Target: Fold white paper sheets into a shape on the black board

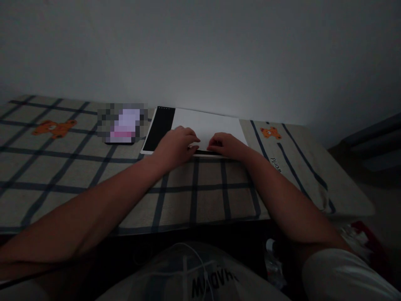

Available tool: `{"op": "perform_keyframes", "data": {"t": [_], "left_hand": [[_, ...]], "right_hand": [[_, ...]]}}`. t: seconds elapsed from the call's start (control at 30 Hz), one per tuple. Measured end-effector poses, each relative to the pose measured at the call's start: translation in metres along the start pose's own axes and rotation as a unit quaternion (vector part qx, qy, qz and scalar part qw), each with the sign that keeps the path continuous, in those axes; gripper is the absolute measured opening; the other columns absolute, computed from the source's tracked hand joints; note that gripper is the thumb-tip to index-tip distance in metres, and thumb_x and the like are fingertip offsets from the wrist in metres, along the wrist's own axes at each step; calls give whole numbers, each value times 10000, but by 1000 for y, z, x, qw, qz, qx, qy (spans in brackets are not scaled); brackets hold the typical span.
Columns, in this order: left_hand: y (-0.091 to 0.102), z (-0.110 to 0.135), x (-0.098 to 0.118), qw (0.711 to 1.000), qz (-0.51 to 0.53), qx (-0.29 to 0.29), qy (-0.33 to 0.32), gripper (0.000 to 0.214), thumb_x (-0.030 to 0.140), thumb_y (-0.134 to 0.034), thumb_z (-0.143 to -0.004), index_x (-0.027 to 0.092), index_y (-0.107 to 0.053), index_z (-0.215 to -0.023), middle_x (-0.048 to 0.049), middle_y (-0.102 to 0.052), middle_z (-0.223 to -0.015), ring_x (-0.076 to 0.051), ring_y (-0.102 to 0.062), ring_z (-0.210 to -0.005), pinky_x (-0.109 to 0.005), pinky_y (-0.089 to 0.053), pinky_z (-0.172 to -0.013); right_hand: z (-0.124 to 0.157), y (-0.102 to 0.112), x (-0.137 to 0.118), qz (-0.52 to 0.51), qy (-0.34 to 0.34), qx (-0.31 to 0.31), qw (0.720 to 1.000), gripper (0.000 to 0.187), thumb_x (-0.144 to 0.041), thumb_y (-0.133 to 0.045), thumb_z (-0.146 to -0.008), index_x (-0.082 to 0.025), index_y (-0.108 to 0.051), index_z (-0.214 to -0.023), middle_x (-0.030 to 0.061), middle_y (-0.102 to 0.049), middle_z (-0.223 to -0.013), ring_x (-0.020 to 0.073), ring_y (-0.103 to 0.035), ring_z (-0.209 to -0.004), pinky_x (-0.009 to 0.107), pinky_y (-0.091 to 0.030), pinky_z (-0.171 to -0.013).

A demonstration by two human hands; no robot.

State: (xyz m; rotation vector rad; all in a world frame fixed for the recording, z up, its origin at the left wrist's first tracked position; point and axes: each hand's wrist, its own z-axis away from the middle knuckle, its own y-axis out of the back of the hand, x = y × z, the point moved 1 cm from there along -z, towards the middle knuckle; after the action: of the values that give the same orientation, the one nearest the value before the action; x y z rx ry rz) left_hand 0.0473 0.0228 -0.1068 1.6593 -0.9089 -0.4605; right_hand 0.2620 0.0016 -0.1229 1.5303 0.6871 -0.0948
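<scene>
The hands seem busy at the near edge of the white paper point(206, 121), which lies on a black board point(159, 129) on the table point(208, 200). The left hand point(177, 144) is half open, the right hand point(230, 145) curled; I cannot tell if either holds anything. Next calls for gentle fingers. The paper's long side runs left to right.

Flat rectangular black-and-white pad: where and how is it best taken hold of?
Likely the near edge of the pad, pinched from the wearer's side with left hand and right hand: it lies flat, and the grey wall stands behind its far edge.
</scene>
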Motion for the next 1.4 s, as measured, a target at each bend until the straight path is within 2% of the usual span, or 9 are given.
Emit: {"op": "perform_keyframes", "data": {"t": [0.1,0.23,0.53,0.67,0.77,0.93,1.17,1.3,1.4], "left_hand": [[7,-6,-22,993,45,-87,64,322,438,-593,-851,212,-746,-1021,-54,-732,-964,-196,-640,-890,-296,-454,-792],[10,-9,-33,974,148,-165,52,329,443,-555,-862,203,-755,-964,-33,-743,-882,-155,-642,-785,-249,-441,-701],[4,-9,-27,974,130,-169,74,289,403,-568,-824,194,-744,-918,-28,-733,-821,-150,-629,-728,-242,-406,-622],[6,-4,-13,987,7,-135,89,309,423,-533,-846,221,-732,-969,-44,-731,-858,-183,-637,-758,-271,-405,-634],[6,0,4,988,-109,-95,50,319,358,-464,-889,186,-717,-980,-97,-718,-928,-243,-650,-845,-324,-420,-685],[3,3,17,983,-162,-84,24,362,293,-355,-960,143,-682,-996,-131,-697,-947,-266,-644,-893,-353,-420,-706],[0,2,11,984,-149,-92,42,332,296,-372,-961,159,-657,-1061,-121,-696,-981,-245,-631,-920,-319,-426,-696],[0,-3,-10,986,-54,-136,82,344,415,-441,-921,211,-686,-1050,-78,-710,-971,-208,-636,-845,-275,-413,-657],[1,-7,-25,985,20,-160,66,344,438,-457,-906,221,-704,-1010,-47,-717,-943,-181,-632,-821,-254,-405,-668]], "right_hand": [[1,3,2,-13,0,-11,1000,173,-335,-621,-853,-174,-671,-813,62,-675,-843,167,-578,-759,298,-415,-693],[4,7,3,-30,-8,-25,999,175,-341,-627,-848,-173,-674,-828,51,-675,-827,158,-580,-743,282,-414,-676],[0,-2,-12,67,37,23,997,263,-405,-566,-899,-167,-674,-871,75,-656,-862,182,-543,-797,301,-370,-718],[-4,-10,-15,67,25,21,997,219,-353,-558,-900,-168,-675,-883,74,-656,-869,181,-534,-793,301,-359,-708],[-5,-11,-13,56,19,18,998,217,-362,-570,-889,-171,-672,-869,66,-650,-839,174,-523,-760,303,-355,-687],[-5,-11,-12,35,15,16,999,209,-359,-578,-881,-170,-661,-850,65,-651,-831,171,-533,-753,305,-372,-686],[-6,-11,-10,31,27,16,999,219,-370,-589,-877,-165,-655,-839,64,-657,-834,171,-550,-759,297,-382,-684],[-6,-10,-9,23,31,15,999,227,-368,-574,-892,-163,-664,-855,68,-670,-861,170,-562,-784,291,-385,-698],[-6,-11,-8,21,26,10,999,228,-365,-568,-897,-162,-670,-868,66,-674,-866,166,-560,-780,287,-385,-701]]}}
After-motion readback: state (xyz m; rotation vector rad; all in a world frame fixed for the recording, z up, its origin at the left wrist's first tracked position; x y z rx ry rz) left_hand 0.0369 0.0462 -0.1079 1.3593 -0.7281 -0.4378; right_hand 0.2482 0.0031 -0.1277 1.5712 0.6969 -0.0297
